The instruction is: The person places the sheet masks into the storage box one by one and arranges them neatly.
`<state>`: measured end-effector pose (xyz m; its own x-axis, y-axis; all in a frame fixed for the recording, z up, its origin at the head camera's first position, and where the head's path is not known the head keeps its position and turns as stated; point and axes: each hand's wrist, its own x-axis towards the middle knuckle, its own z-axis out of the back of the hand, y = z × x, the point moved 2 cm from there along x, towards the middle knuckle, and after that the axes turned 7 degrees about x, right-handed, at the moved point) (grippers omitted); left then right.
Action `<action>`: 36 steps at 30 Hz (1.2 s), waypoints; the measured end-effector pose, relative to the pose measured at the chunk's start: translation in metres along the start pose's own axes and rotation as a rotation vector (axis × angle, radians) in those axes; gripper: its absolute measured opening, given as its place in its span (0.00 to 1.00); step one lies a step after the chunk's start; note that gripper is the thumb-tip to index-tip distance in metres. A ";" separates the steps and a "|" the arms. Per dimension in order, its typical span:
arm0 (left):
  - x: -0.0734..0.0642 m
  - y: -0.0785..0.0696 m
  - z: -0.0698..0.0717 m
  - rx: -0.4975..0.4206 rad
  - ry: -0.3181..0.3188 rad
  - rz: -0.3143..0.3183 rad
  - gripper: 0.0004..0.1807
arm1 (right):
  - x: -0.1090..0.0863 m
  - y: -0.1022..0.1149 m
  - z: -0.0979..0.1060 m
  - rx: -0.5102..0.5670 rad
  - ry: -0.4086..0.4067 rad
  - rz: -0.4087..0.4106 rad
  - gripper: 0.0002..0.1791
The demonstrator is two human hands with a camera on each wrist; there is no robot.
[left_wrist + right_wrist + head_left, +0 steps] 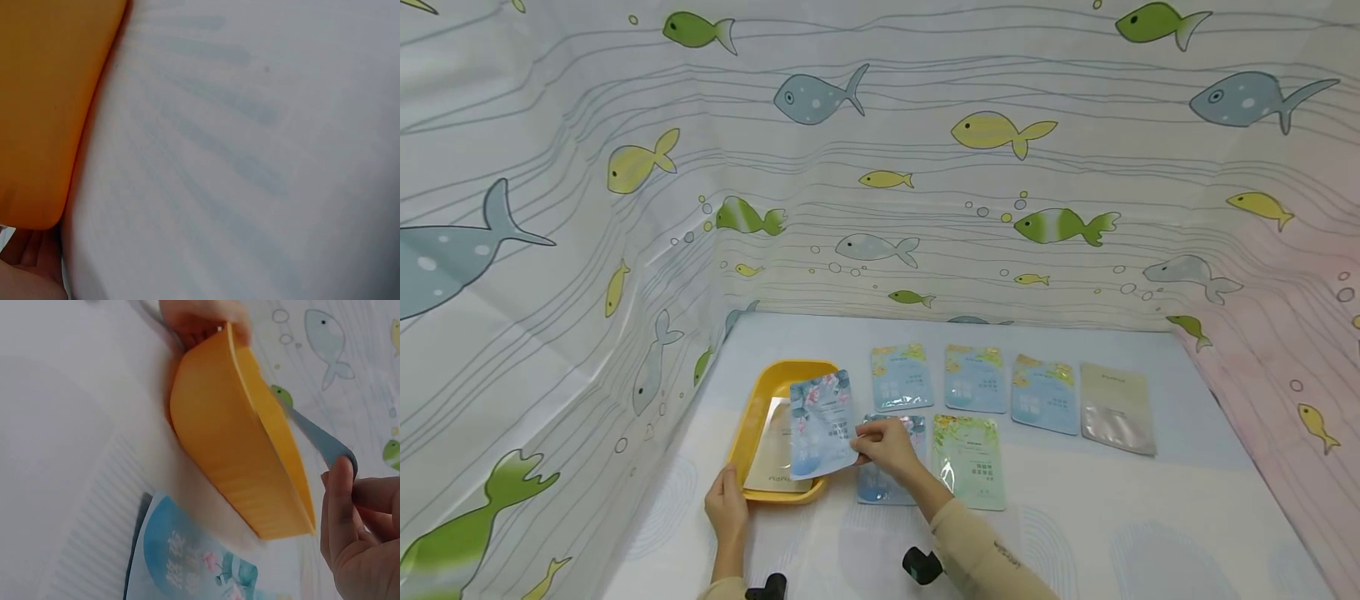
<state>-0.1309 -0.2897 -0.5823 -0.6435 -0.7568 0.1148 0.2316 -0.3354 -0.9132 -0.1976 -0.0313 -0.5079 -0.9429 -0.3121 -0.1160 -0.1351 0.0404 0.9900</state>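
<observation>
My right hand pinches the lower right edge of a blue floral face mask sachet, which hangs tilted over the yellow tray. In the right wrist view, thumb and fingers grip that sachet seen nearly edge-on. My left hand grips the near left corner of the tray; in the left wrist view its fingers lie under the tray's corner. Inside the tray lies a pale gold sachet, partly covered by the blue one in the head view. Another blue floral sachet lies beneath my right hand.
A green sachet lies right of the blue floral one. Behind them, several light blue sachets with yellow tops form a row ending in a silver-gold sachet. A fish-patterned curtain encloses the table.
</observation>
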 end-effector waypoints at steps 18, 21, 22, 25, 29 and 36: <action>-0.001 0.010 0.002 -0.121 0.016 -0.057 0.24 | 0.010 -0.016 -0.043 -0.060 -0.080 -0.007 0.09; -0.002 0.004 0.002 -0.044 0.020 -0.014 0.25 | 0.011 -0.018 -0.045 -0.067 -0.089 0.009 0.08; -0.003 0.002 0.002 -0.031 0.019 -0.001 0.24 | 0.011 -0.018 -0.046 -0.065 -0.090 0.015 0.08; -0.003 -0.002 0.002 0.000 0.019 0.027 0.21 | 0.011 -0.019 -0.050 -0.069 -0.096 0.045 0.07; -0.001 -0.002 0.002 0.004 0.032 0.031 0.21 | 0.011 -0.019 -0.055 -0.119 -0.123 0.042 0.06; 0.001 -0.001 0.001 -0.004 0.035 0.033 0.22 | 0.011 -0.012 -0.064 -0.260 -0.193 0.018 0.05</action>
<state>-0.1306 -0.2909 -0.5811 -0.6609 -0.7471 0.0704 0.2504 -0.3080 -0.9178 -0.1872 -0.0964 -0.5158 -0.9881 -0.1272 -0.0864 -0.0587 -0.2077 0.9764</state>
